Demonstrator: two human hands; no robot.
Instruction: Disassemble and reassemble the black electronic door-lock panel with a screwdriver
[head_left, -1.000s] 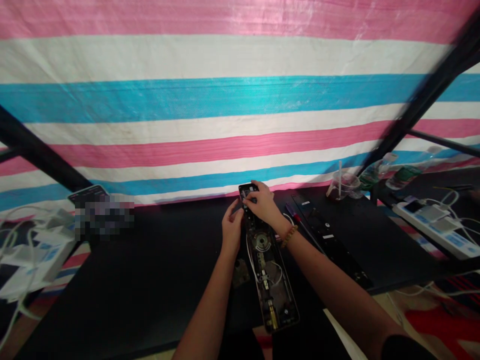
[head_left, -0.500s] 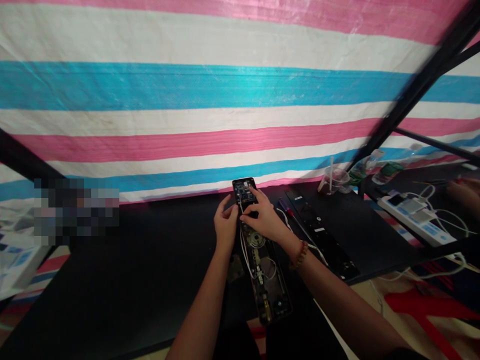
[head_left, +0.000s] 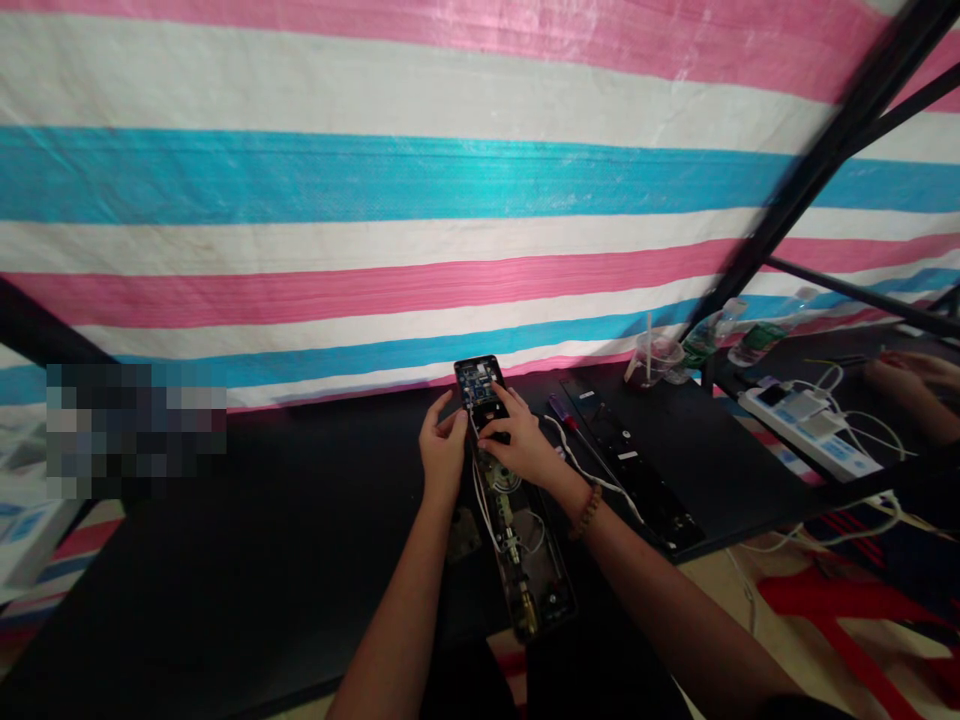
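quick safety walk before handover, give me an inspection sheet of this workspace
surface: black table
job's things: opened housing, circuit board at its far end; screwdriver and long panel to its right
clutter: plastic cup with straw, bottles, far right
hands: left hand at housing's left edge; right hand over it; grip unclear
cables: white wires along housing's left
surroundings: striped sheet behind; power strip, another person's hands right

Wears a brown beaded bracelet (head_left: 587,513) just behind the right hand (head_left: 525,446), black sleeve (head_left: 789,709) on that arm, dark legwear (head_left: 592,675).
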